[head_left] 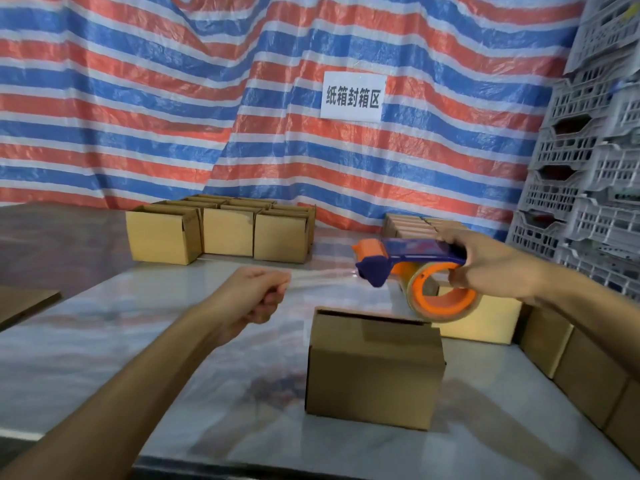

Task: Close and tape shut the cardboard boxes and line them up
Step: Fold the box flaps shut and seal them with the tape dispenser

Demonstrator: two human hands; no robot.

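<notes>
The tape dispenser (408, 252) is hard plastic, with a blue body, an orange front guard and an orange hub; round the hub sits a glossy, clear-brown tape roll (443, 299); the right hand (491, 268) grips the dispenser's rear end, fingers curled over the top and thumb underneath against the roll; a thin, see-through strip of tape (322, 277) stretches taut from the dispenser's nose to the left hand (258, 296), whose curled fingers pinch its free end; the strip looks blurred and faintly shiny

The cardboard box (374, 368) is a plain brown matte cuboid with crisp edges; its top flaps lie folded down, with a dark slit along the far edge; it stands on the table (104, 341), a smooth, glossy, pale marbled surface, below both hands, directly under the roll and the right fingers, and lower and to the right of the left fingers; neither hand touches it

Beyond the left fingers stands a tight block of boxes (225, 233); below the right wrist, a row of boxes (588, 368) runs along the table edge; behind hangs a crinkled tarpaulin (173, 98) striped red, white and blue, bearing a white paper sign (354, 95); grey latticed plastic crates (588, 168) are stacked past the right hand
</notes>
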